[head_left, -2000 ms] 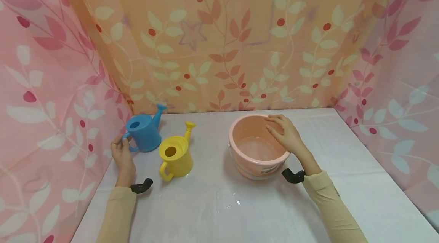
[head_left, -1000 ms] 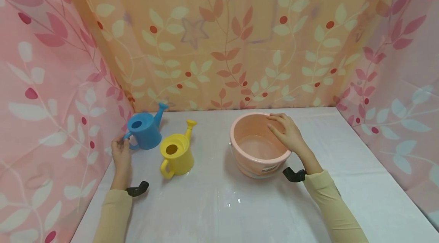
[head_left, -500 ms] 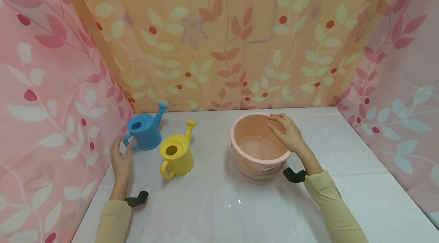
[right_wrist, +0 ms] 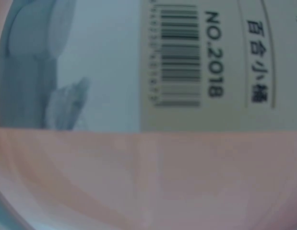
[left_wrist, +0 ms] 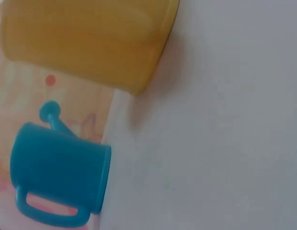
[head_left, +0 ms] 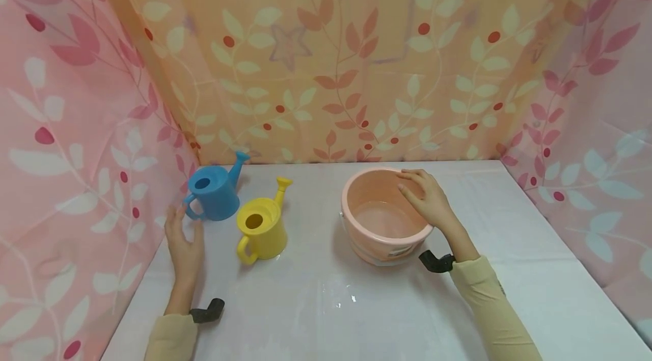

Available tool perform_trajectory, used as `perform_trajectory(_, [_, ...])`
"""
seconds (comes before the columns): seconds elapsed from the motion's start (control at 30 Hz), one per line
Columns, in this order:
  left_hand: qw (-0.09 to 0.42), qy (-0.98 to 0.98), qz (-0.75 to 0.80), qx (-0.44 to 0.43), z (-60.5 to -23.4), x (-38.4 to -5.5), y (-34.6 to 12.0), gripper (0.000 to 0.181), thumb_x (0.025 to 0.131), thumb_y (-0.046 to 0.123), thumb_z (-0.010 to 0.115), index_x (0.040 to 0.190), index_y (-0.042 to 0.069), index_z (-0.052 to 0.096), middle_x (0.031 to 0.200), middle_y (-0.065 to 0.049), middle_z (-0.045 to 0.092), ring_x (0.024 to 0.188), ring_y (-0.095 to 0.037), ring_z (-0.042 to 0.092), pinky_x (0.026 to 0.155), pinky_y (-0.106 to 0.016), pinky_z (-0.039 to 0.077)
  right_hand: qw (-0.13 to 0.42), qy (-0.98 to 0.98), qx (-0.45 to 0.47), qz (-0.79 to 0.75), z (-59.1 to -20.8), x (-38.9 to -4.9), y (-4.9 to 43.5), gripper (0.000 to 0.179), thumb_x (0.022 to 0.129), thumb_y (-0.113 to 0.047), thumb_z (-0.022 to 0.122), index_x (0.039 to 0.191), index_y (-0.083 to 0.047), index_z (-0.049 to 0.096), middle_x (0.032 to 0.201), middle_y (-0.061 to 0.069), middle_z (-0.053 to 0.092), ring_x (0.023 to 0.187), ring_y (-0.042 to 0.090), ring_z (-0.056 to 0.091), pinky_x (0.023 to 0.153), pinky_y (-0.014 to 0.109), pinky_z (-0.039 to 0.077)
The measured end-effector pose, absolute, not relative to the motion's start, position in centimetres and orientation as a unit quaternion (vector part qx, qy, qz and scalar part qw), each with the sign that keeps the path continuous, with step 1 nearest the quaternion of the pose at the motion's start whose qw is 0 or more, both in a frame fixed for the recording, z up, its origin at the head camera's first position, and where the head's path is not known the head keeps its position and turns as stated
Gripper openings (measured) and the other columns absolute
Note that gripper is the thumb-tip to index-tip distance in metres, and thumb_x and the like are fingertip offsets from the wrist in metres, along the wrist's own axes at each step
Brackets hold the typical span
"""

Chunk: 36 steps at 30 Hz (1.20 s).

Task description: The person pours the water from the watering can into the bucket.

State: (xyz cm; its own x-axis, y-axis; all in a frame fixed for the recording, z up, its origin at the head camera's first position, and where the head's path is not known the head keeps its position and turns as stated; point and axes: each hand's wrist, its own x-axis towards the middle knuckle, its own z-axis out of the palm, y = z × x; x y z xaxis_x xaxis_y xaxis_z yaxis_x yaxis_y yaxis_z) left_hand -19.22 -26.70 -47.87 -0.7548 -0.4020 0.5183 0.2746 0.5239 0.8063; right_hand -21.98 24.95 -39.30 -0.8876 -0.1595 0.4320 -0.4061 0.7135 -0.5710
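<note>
My left hand (head_left: 184, 248) is just in front of a blue toy watering can (head_left: 213, 194), thumb and fingers spread and holding nothing. The can stands upright at the back left; its handle is nearest my fingertips, and a small gap seems to part them. Right of it stands a yellow watering can (head_left: 262, 231), close and cropped in the left wrist view. My right hand (head_left: 428, 200) rests on the right rim of a pink bucket (head_left: 374, 248), fingers fairly straight along the rim and thumb over the inside. The bucket's printed label (right_wrist: 201, 62) fills the upper right wrist view.
A white sheet (head_left: 316, 316) covers the table, with small shiny spots in front of the bucket. Leaf-patterned cloth walls (head_left: 331, 67) stand behind and on both sides. A black wrist mount (head_left: 209, 311) sticks out from each sleeve.
My left hand has let go of the blue can's handle and drawn back slightly toward me, its fingers spreading. My right hand, the bucket and both cans stay in place.
</note>
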Motion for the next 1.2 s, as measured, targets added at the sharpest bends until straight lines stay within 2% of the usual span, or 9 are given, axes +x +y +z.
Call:
perform_trajectory(0.23, [0.343, -0.801, -0.49, -0.003, -47.1, -17.7, -24.7, 0.045, 0.089, -0.001, 0.054, 0.133, -0.001, 0.043, 0.144, -0.017, 0.033, 0.136, -0.028, 0.026, 0.112, -0.044, 0.018, 0.177, -0.906, 0.153, 0.352, -39.3, -21.9, 24.9, 0.033, 0.089, -0.017, 0.062, 0.12, -0.005, 0.059, 0.125, 0.013, 0.052, 0.12, 0.035, 0.043, 0.096, 0.057, 0.031])
perform_trajectory(0.37, [0.322, -0.813, -0.485, -0.008, -47.1, -17.1, -24.0, 0.045, 0.091, 0.003, 0.054, 0.135, 0.006, 0.043, 0.142, -0.013, 0.038, 0.134, -0.022, 0.03, 0.112, -0.035, 0.021, 0.176, -0.905, 0.155, 0.354, -39.3, -21.9, 24.8, 0.034, 0.089, -0.016, 0.062, 0.121, -0.005, 0.059, 0.125, 0.014, 0.052, 0.12, 0.035, 0.042, 0.096, 0.057, 0.031])
perform_trajectory(0.6, [0.27, -0.82, -0.505, 0.003, -47.6, -16.2, -23.1, 0.046, 0.093, 0.01, 0.055, 0.137, 0.01, 0.041, 0.139, -0.009, 0.041, 0.13, -0.026, 0.035, 0.106, -0.051, 0.028, 0.174, -0.907, 0.15, 0.353, -39.4, -21.9, 24.7, 0.034, 0.089, -0.018, 0.062, 0.121, -0.007, 0.059, 0.125, 0.013, 0.052, 0.12, 0.035, 0.043, 0.096, 0.057, 0.031])
perform_trajectory(0.7, [0.249, -0.819, -0.517, 0.01, -47.8, -15.7, -22.6, 0.045, 0.094, 0.013, 0.055, 0.137, 0.009, 0.041, 0.137, -0.008, 0.043, 0.126, -0.026, 0.04, 0.101, -0.051, 0.034, 0.173, -0.907, 0.149, 0.353, -39.4, -21.8, 24.7, 0.034, 0.089, -0.019, 0.062, 0.121, -0.007, 0.059, 0.125, 0.013, 0.053, 0.12, 0.035, 0.043, 0.096, 0.058, 0.031])
perform_trajectory(0.77, [0.236, -0.817, -0.526, 0.015, -47.6, -15.2, -22.1, 0.045, 0.094, 0.014, 0.055, 0.136, 0.009, 0.042, 0.136, -0.007, 0.044, 0.125, -0.025, 0.043, 0.1, -0.042, 0.039, 0.174, -0.907, 0.152, 0.353, -39.3, -21.8, 24.7, 0.034, 0.089, -0.019, 0.062, 0.121, -0.006, 0.059, 0.125, 0.013, 0.052, 0.12, 0.035, 0.043, 0.096, 0.058, 0.031])
perform_trajectory(0.87, [0.22, -0.82, -0.528, 0.022, -46.3, -14.2, -21.1, 0.043, 0.094, 0.013, 0.054, 0.135, 0.005, 0.042, 0.132, -0.01, 0.047, 0.122, -0.027, 0.046, 0.095, -0.021, 0.042, 0.178, -0.904, 0.159, 0.354, -39.2, -21.8, 24.6, 0.034, 0.089, -0.018, 0.062, 0.121, -0.005, 0.059, 0.125, 0.014, 0.052, 0.119, 0.036, 0.043, 0.096, 0.058, 0.031])
perform_trajectory(0.97, [0.206, -0.828, -0.521, 0.033, -45.0, -13.2, -20.1, 0.04, 0.095, 0.013, 0.052, 0.132, 0.001, 0.043, 0.129, -0.012, 0.049, 0.119, -0.027, 0.048, 0.089, -0.011, 0.039, 0.179, -0.903, 0.162, 0.354, -39.2, -21.8, 24.6, 0.034, 0.089, -0.018, 0.062, 0.121, -0.005, 0.059, 0.125, 0.014, 0.052, 0.119, 0.036, 0.043, 0.096, 0.057, 0.031])
perform_trajectory(1.07, [0.199, -0.832, -0.516, 0.035, -45.2, -13.0, -19.7, 0.037, 0.096, 0.013, 0.051, 0.129, -0.001, 0.044, 0.125, -0.013, 0.052, 0.115, -0.027, 0.05, 0.086, -0.009, 0.039, 0.176, -0.905, 0.16, 0.354, -39.2, -21.9, 24.7, 0.034, 0.089, -0.018, 0.062, 0.121, -0.006, 0.059, 0.126, 0.014, 0.052, 0.12, 0.035, 0.043, 0.096, 0.057, 0.031])
perform_trajectory(1.2, [0.183, -0.825, -0.534, 0.034, -47.3, -13.6, -20.2, 0.035, 0.096, 0.017, 0.051, 0.128, 0.003, 0.046, 0.122, -0.01, 0.053, 0.112, -0.023, 0.051, 0.08, -0.004, 0.037, 0.171, -0.906, 0.156, 0.353, -39.2, -21.9, 24.8, 0.035, 0.09, -0.019, 0.061, 0.122, -0.007, 0.059, 0.127, 0.014, 0.051, 0.12, 0.036, 0.042, 0.096, 0.058, 0.031])
